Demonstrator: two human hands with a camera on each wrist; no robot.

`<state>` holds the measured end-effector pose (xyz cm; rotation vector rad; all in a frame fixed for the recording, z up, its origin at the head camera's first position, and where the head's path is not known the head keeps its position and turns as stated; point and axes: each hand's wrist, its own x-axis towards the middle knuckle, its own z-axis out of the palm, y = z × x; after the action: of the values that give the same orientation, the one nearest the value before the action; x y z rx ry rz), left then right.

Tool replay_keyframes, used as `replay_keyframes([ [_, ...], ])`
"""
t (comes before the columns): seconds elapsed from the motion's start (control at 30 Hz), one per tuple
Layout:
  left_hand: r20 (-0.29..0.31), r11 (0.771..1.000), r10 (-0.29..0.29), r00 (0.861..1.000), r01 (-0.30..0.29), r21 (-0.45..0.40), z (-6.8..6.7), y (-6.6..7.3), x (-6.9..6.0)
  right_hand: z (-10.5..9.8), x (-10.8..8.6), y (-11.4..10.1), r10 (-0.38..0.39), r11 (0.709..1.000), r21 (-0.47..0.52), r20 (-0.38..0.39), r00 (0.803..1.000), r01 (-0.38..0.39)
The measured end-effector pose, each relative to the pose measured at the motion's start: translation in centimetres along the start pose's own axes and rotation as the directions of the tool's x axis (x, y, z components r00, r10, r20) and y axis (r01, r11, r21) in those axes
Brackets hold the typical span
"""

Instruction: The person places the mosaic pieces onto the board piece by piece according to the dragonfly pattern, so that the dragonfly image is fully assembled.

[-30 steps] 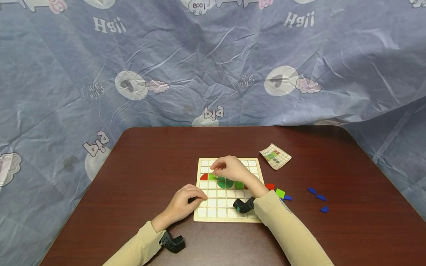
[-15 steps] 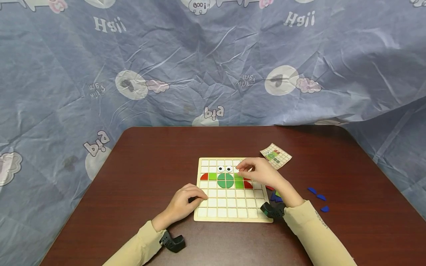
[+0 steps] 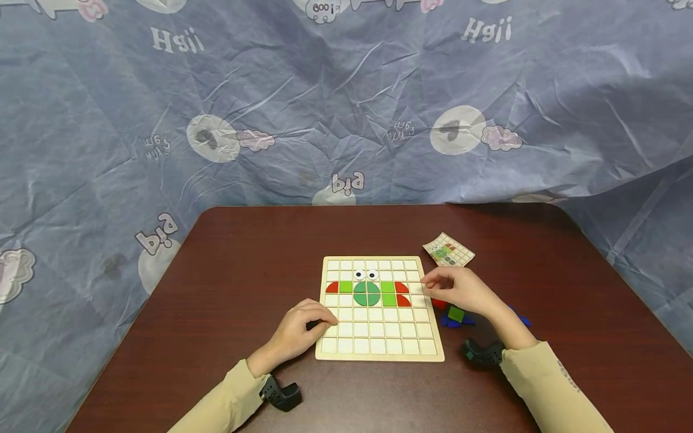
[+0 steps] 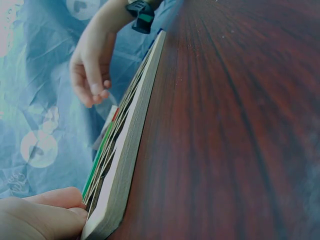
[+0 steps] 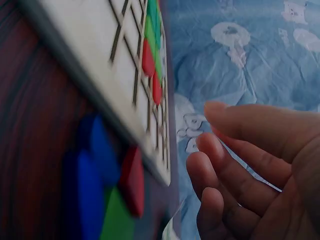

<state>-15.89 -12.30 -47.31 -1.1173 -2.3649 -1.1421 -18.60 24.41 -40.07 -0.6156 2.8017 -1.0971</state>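
Observation:
A pale wooden grid board (image 3: 361,331) lies on the table, bearing two eye discs (image 3: 365,275), a green circle of quarter pieces (image 3: 367,294), light green squares (image 3: 388,293) and red quarter pieces (image 3: 403,294). My left hand (image 3: 301,326) rests at the board's left edge, fingertips touching its top in the left wrist view. Just over the board's right edge hovers my right hand (image 3: 464,293), fingers loosely bent and nothing between them. The right wrist view shows that hand (image 5: 255,170) apart from the board.
Right of the board lie loose pieces: a green square (image 3: 456,314), a red piece (image 3: 439,304) and blue pieces (image 3: 450,322). More blue (image 3: 524,320) shows beyond the right forearm. A pattern card (image 3: 449,249) lies behind. Patterned cloth (image 3: 346,120) hangs past the table.
My right hand has moved right from above the coloured pieces to the board's right edge, uncovering the eye discs and the red pieces. My left hand has stayed put.

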Motion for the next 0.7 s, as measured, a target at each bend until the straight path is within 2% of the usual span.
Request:
replay_keyframes([
  [0.33, -0.004, 1.0, 0.006, 1.0, -0.006, -0.006, 0.2, -0.2, -0.1, -0.7, -1.2, 2.4, 0.035, 0.999, -0.016, 0.034, 0.999, -0.034],
  [0.57, -0.005, 1.0, 0.01, 1.0, -0.01, -0.002, 0.1, -0.2, 0.0, -0.6, -1.4, 3.4, 0.058, 0.998, 0.014, 0.074, 0.996, -0.059],
  [0.7, 0.0, 1.0, 0.005, 1.0, -0.005, 0.005, 0.1, -0.2, 0.0, -0.5, -1.3, 3.7, 0.095, 0.995, 0.033, 0.075, 0.993, -0.098],
])
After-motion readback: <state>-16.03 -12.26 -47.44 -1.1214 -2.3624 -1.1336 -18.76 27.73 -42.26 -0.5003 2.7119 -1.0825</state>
